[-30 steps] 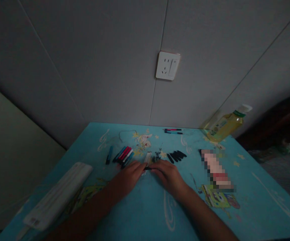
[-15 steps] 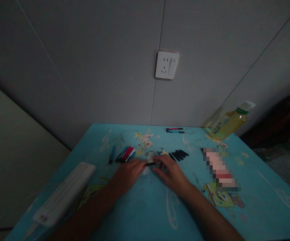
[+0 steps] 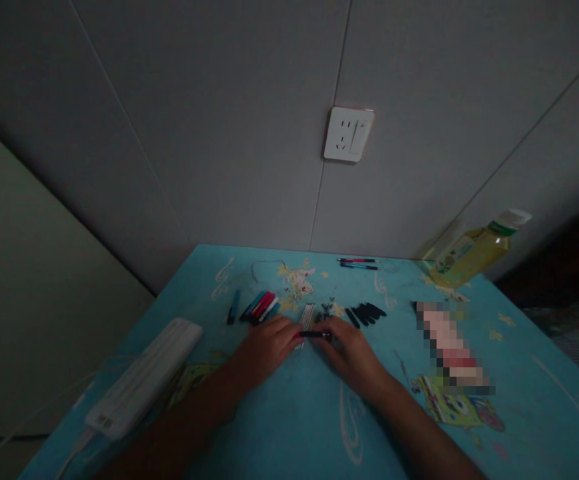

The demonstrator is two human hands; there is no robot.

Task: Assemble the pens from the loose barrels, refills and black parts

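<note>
A pen (image 3: pixel 311 334) with a black grip and a bit of red at its left end lies level between my hands. My left hand (image 3: pixel 265 348) is closed around the red end. At the other end, the fingertips of my right hand (image 3: pixel 355 350) pinch the pen near its tip. Beneath it lie several thin pale sticks, like pen refills (image 3: pixel 307 315), partly covered by my fingers. Beyond my left hand is a group of blue, red and white pen barrels (image 3: pixel 260 307), with a separate blue one (image 3: pixel 234 307) beside it. Several black pieces, like pen grips (image 3: pixel 368 313), lie beyond my right hand.
Small dark bits (image 3: pixel 326 311) lie behind the refills. Two pens (image 3: pixel 358 261) rest near the wall. A white power strip (image 3: pixel 144 380) with a cord is at left. At right are a blurred-out flat item (image 3: pixel 449 343) and a tilted-looking bottle of yellow liquid (image 3: pixel 472 257).
My right fingers have closed in on the pen's tip end, and more red shows at its left end. The whole view has shifted slightly.
</note>
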